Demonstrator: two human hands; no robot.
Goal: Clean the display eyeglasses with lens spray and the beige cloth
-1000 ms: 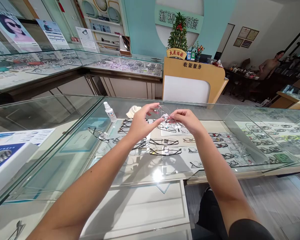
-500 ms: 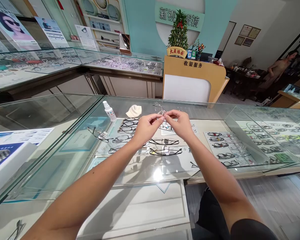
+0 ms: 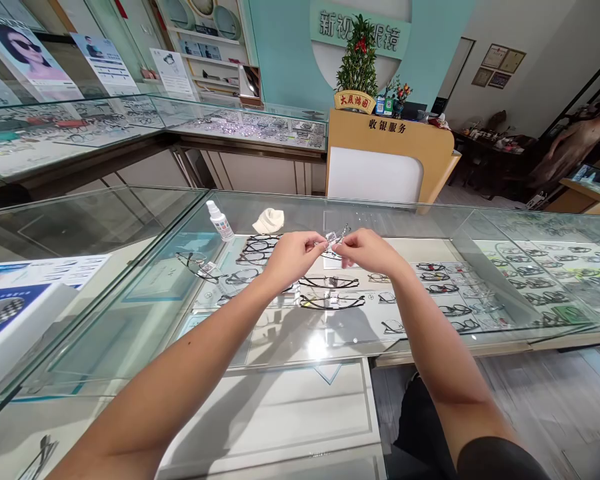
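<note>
I am pinching thin rimless glasses between my left hand and right hand (over the glass counter), risking bending them or dropping them.

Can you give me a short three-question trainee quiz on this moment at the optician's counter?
1. True or false: both hands pinch the thin glasses above the glass counter.
2. Which lies nearer the spray bottle: A the white cloth, B the potted plant?
3. Fill in: the loose dark glasses on the glass lie on the ___ hand's side.

Key: 1 true, left hand and right hand. 2 A. 3 left.
</note>
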